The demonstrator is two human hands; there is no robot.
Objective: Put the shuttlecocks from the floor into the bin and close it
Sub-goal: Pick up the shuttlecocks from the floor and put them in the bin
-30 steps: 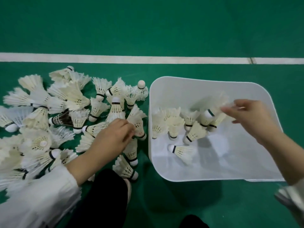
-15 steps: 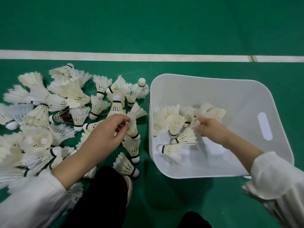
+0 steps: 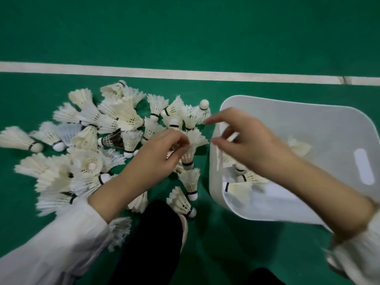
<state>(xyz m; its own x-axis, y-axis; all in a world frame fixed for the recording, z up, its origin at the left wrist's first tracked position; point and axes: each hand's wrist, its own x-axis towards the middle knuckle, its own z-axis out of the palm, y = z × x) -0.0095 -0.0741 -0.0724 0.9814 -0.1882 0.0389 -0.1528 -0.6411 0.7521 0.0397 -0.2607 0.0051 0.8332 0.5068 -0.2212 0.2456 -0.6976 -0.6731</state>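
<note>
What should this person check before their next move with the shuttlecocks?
1. Left hand has a shuttlecock pinched and ready to carry: ok.
2. Right hand free for another pick: ok, it looks empty, though it is blurred.
3. Bin open, with room inside: ok.
4. Floor pile cleared: not ok, many shuttlecocks remain.
5. Lid within reach for closing: cannot tell, none is in view.

White shuttlecocks (image 3: 127,116), seemingly white bin (image 3: 287,120)
</note>
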